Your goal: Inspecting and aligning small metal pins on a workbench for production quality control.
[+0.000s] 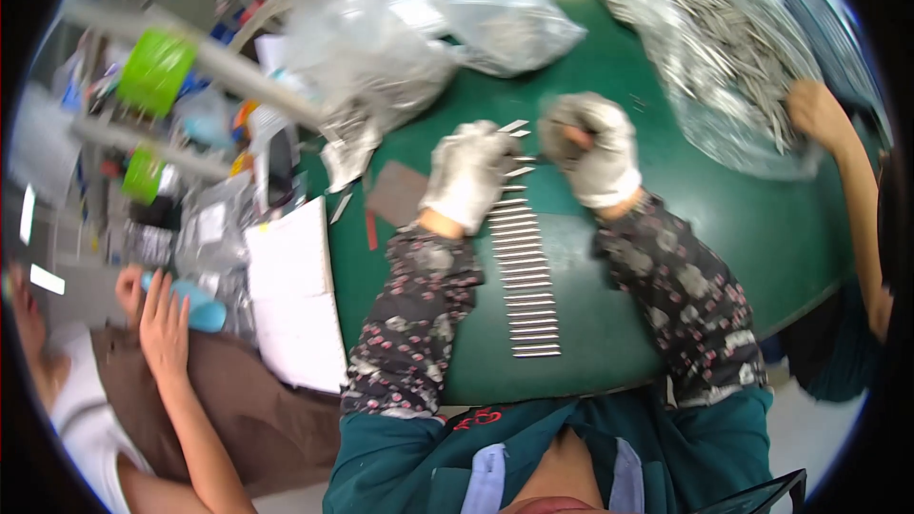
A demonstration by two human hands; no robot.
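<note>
A column of several slim, pointed metal strips [526, 276] lies side by side on the green tabletop in front of me. My left hand [468, 173], in a whitish glove, is at the far left end of this column. Its fingers are curled in, and strip ends show just beside the fingertips; whether it grips any is hidden. To the right of the column, my right hand [595, 148] is closed and slightly blurred, wearing a similar glove with a bare fingertip showing. What it holds, if anything, cannot be made out. Loose metal strips [515, 127] lie unevenly beyond the column.
A clear bag full of metal strips [724, 48] lies far right, with another person's hand [817, 114] at it. Plastic bags [381, 48] stand at the back. White paper [293, 290] and a brown sheet [398, 193] are left. Another person's hand [167, 324] is near a blue object [198, 307].
</note>
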